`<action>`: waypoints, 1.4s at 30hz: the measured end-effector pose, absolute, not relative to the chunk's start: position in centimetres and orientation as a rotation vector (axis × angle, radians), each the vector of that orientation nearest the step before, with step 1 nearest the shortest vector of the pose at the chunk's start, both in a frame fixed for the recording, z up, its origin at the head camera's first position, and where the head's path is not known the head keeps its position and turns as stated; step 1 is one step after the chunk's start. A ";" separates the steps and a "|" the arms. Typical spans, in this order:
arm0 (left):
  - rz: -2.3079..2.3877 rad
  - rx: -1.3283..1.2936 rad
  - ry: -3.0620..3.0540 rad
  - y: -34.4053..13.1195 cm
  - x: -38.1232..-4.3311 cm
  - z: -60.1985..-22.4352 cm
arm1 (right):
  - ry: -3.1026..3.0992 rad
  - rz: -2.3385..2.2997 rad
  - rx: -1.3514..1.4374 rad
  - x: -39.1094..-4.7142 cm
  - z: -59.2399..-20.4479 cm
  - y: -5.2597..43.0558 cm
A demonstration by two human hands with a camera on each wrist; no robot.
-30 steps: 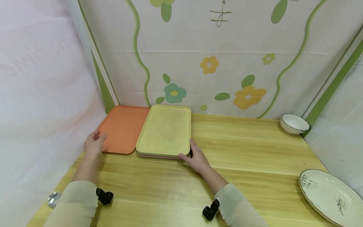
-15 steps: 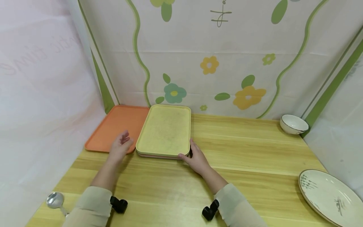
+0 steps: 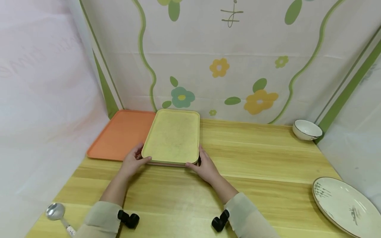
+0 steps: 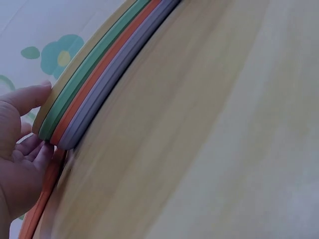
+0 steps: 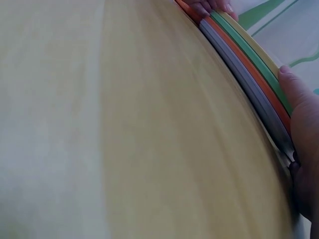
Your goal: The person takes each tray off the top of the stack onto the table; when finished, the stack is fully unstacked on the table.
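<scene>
A stack of rectangular trays stands near the back wall in the head view, its yellow top tray (image 3: pixel 172 137) lying flat. Below the yellow one, the left wrist view reveals a green tray (image 4: pixel 82 74), an orange layer and greyish-purple ones. My left hand (image 3: pixel 131 163) grips the near left corner, thumb on the top rim and fingers around the side. At the near right corner my right hand (image 3: pixel 206 168) holds the stack likewise, thumb along the front edge; its fingers are partly hidden. Left of the stack lies a separate orange tray (image 3: pixel 119 137), right against it.
A metal spoon (image 3: pixel 56 211) lies by the left sleeve at the table's left edge. On the right are a white bowl (image 3: pixel 306 130) at the back corner and an oval plate (image 3: pixel 348 205) nearer the front. Fabric walls enclose the table (image 3: pixel 253 158) at back and sides.
My left hand has left the orange tray's left side, crossed rightward and taken hold of the stack's near left corner. My right hand stays at its corner. The spoon has come into fuller view.
</scene>
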State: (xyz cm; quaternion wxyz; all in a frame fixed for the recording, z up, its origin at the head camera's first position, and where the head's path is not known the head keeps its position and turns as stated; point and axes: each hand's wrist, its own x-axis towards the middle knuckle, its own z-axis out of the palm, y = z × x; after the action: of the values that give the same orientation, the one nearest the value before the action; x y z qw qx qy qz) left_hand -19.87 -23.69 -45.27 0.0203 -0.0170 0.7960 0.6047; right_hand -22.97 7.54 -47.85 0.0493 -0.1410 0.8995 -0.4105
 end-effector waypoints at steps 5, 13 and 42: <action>1.857 0.003 2.515 -24.0 -19.6 -45.8 | 2.741 -1.271 -0.430 -23.1 -47.7 7.4; 1.827 0.008 2.552 -23.9 -19.7 -45.8 | 2.772 -1.286 -0.404 -23.1 -47.2 7.1; 1.901 -0.101 2.436 -23.9 -19.4 -45.9 | 1.978 -2.095 -0.313 -23.3 -44.2 5.7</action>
State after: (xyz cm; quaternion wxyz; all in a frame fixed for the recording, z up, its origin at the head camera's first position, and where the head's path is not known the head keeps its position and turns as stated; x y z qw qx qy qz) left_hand -19.39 -23.94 -45.89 0.0249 -0.0326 0.7876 0.6148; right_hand -23.32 5.72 -44.23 0.1215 -0.1072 0.6773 -0.7176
